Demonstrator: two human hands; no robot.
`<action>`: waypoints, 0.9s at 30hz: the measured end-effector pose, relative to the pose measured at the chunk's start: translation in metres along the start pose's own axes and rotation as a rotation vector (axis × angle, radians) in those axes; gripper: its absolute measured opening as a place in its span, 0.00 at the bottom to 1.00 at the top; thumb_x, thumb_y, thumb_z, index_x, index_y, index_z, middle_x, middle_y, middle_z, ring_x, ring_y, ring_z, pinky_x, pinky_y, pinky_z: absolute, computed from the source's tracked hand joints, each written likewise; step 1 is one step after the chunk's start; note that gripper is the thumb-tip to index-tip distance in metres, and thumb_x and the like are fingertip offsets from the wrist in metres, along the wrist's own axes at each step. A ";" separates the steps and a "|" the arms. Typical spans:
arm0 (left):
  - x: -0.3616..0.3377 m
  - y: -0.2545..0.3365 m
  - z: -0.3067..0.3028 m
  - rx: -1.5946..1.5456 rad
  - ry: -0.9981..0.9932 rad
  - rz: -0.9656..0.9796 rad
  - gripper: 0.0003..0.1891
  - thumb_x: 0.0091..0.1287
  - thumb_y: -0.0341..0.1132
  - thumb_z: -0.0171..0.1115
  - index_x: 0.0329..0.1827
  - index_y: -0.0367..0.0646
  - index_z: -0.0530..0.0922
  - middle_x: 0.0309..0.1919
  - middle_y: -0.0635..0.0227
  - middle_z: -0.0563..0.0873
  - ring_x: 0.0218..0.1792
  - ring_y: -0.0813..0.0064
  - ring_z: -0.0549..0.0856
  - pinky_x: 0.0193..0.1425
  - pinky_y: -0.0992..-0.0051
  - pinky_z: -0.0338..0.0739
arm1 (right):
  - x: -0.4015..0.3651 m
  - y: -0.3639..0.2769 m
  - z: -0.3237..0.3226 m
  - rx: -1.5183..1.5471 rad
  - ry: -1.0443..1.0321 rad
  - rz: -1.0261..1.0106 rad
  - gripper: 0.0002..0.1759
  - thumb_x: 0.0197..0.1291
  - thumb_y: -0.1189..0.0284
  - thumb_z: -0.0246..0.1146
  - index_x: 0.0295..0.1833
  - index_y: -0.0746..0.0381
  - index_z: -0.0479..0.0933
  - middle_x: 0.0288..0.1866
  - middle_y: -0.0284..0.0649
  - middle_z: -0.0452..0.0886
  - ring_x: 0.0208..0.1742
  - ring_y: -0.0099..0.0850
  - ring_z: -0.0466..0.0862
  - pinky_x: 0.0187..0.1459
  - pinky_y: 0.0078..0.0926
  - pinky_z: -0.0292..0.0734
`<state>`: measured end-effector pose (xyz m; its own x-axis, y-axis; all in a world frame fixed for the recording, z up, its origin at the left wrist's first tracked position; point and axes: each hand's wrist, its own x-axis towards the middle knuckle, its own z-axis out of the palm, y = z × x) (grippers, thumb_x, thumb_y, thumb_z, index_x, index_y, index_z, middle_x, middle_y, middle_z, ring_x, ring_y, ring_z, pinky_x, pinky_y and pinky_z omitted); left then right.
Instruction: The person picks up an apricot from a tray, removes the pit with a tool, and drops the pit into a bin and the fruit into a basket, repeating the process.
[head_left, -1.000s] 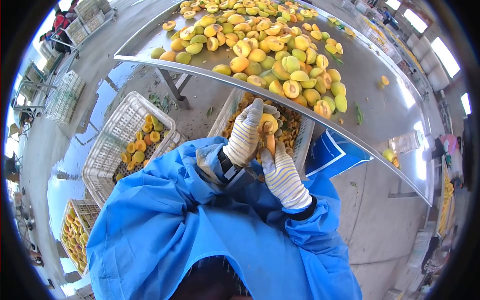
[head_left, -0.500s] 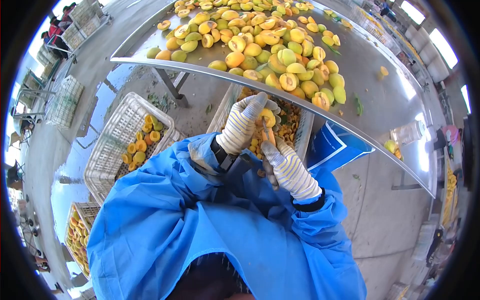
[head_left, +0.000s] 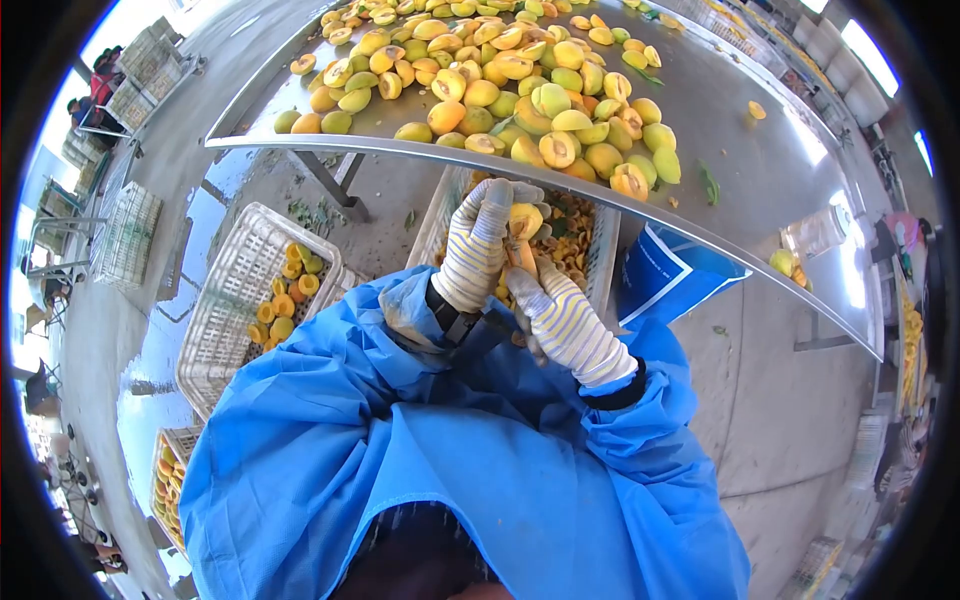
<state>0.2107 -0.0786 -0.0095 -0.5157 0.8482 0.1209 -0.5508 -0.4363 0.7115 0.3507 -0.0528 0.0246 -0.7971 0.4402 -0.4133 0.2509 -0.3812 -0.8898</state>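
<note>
In striped, grey-palmed gloves, both hands meet just below the table's front edge. My left hand is closed around a yellow apricot, its fingers partly hiding it. My right hand grips a small knife with an orange handle, its tip end against the fruit; the blade is mostly hidden. Beneath the hands stands a crate holding many apricot pieces. Above, a heap of whole and halved apricots lies on the metal table.
The table's metal rim runs close in front of the hands. To the left stands a white crate with apricot halves; a fuller crate is below it. A blue bag or bin sits right. A clear container rests on the table.
The view has shifted slightly, so the table and crates sit differently in the picture. Both hands stay together, with the knife's orange handle now closer to the apricot and the fruit turned a little.
</note>
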 end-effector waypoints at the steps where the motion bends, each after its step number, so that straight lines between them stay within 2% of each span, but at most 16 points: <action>1: 0.001 0.001 0.000 0.022 0.025 -0.051 0.19 0.72 0.50 0.62 0.46 0.41 0.82 0.40 0.63 0.87 0.41 0.69 0.88 0.43 0.68 0.86 | 0.000 0.000 0.000 -0.044 0.005 -0.015 0.22 0.71 0.47 0.55 0.48 0.56 0.71 0.21 0.28 0.69 0.13 0.19 0.70 0.11 0.19 0.66; 2: 0.000 0.004 -0.002 0.014 0.023 -0.119 0.19 0.72 0.51 0.62 0.45 0.41 0.82 0.40 0.63 0.87 0.40 0.69 0.87 0.42 0.68 0.86 | 0.000 0.002 0.001 -0.087 0.010 -0.029 0.21 0.71 0.47 0.55 0.48 0.56 0.71 0.21 0.28 0.69 0.13 0.18 0.70 0.11 0.19 0.66; 3: 0.001 0.010 -0.004 0.007 0.019 -0.187 0.20 0.71 0.51 0.62 0.45 0.41 0.82 0.39 0.63 0.87 0.39 0.69 0.87 0.41 0.68 0.86 | 0.001 0.006 0.000 -0.035 0.020 -0.009 0.25 0.70 0.44 0.55 0.44 0.58 0.71 0.19 0.29 0.69 0.10 0.20 0.67 0.11 0.20 0.65; 5: 0.009 0.013 -0.006 0.041 0.017 -0.269 0.22 0.70 0.54 0.62 0.43 0.40 0.82 0.37 0.62 0.87 0.34 0.68 0.87 0.38 0.67 0.85 | -0.003 -0.001 -0.004 0.084 -0.042 0.050 0.26 0.70 0.44 0.55 0.44 0.58 0.71 0.19 0.29 0.69 0.11 0.20 0.67 0.12 0.20 0.64; 7: 0.013 0.021 -0.009 0.081 -0.039 -0.359 0.22 0.70 0.53 0.63 0.42 0.39 0.80 0.35 0.59 0.86 0.34 0.65 0.87 0.39 0.66 0.86 | -0.006 -0.005 -0.005 0.165 -0.096 0.099 0.26 0.70 0.43 0.55 0.43 0.58 0.72 0.20 0.28 0.68 0.12 0.19 0.66 0.12 0.18 0.61; 10: 0.018 0.025 -0.013 0.119 -0.050 -0.437 0.22 0.70 0.52 0.62 0.41 0.37 0.81 0.33 0.57 0.86 0.32 0.64 0.87 0.36 0.67 0.85 | 0.001 0.008 -0.003 0.005 -0.105 0.054 0.24 0.70 0.43 0.55 0.42 0.55 0.71 0.21 0.28 0.68 0.13 0.19 0.69 0.13 0.19 0.64; 12: 0.020 0.023 -0.021 0.161 -0.090 -0.496 0.22 0.71 0.51 0.62 0.41 0.35 0.81 0.33 0.57 0.86 0.31 0.64 0.87 0.36 0.67 0.85 | 0.000 0.009 -0.001 0.088 -0.110 0.116 0.24 0.70 0.43 0.56 0.42 0.55 0.72 0.20 0.28 0.69 0.12 0.19 0.68 0.12 0.19 0.63; 17: 0.017 0.027 -0.019 0.175 -0.090 -0.469 0.21 0.71 0.49 0.63 0.38 0.35 0.81 0.32 0.56 0.86 0.29 0.65 0.87 0.34 0.67 0.85 | 0.001 0.007 -0.004 0.515 -0.274 0.244 0.24 0.68 0.43 0.58 0.41 0.54 0.73 0.19 0.28 0.69 0.11 0.19 0.66 0.11 0.17 0.59; 20: 0.021 0.024 -0.022 0.120 -0.076 -0.558 0.19 0.70 0.48 0.64 0.38 0.36 0.81 0.31 0.56 0.86 0.29 0.64 0.87 0.33 0.66 0.85 | 0.000 0.007 -0.001 0.441 -0.231 0.249 0.24 0.68 0.42 0.58 0.41 0.54 0.73 0.19 0.28 0.69 0.11 0.19 0.65 0.11 0.17 0.58; 22: 0.023 0.022 -0.027 0.129 -0.068 -0.611 0.19 0.69 0.47 0.65 0.39 0.36 0.80 0.31 0.57 0.86 0.28 0.64 0.87 0.32 0.65 0.86 | 0.001 0.010 0.005 0.243 -0.145 0.192 0.24 0.68 0.42 0.58 0.41 0.54 0.73 0.19 0.28 0.68 0.10 0.18 0.65 0.11 0.17 0.58; 23: 0.021 0.021 -0.028 0.125 -0.058 -0.570 0.19 0.69 0.48 0.66 0.39 0.37 0.80 0.31 0.57 0.86 0.28 0.64 0.87 0.32 0.64 0.85 | 0.002 0.013 0.008 0.143 -0.106 0.163 0.24 0.68 0.43 0.58 0.41 0.54 0.73 0.19 0.27 0.68 0.10 0.18 0.64 0.10 0.17 0.58; 26: 0.017 0.021 -0.022 0.100 -0.055 -0.490 0.19 0.68 0.48 0.67 0.40 0.37 0.80 0.31 0.59 0.86 0.29 0.63 0.87 0.32 0.63 0.85 | 0.005 0.015 -0.002 0.507 -0.250 0.267 0.24 0.68 0.43 0.58 0.42 0.54 0.73 0.19 0.27 0.67 0.10 0.18 0.64 0.10 0.18 0.58; 27: 0.016 0.023 -0.020 0.073 -0.066 -0.486 0.18 0.68 0.48 0.67 0.40 0.38 0.80 0.30 0.59 0.86 0.29 0.64 0.87 0.32 0.63 0.85 | 0.007 0.017 -0.006 0.578 -0.316 0.247 0.24 0.69 0.43 0.57 0.43 0.54 0.73 0.18 0.27 0.66 0.10 0.18 0.64 0.10 0.17 0.57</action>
<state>0.1765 -0.0813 -0.0054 -0.1666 0.9665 -0.1955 -0.6686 0.0350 0.7428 0.3523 -0.0515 0.0054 -0.8977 0.0612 -0.4363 0.1830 -0.8491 -0.4956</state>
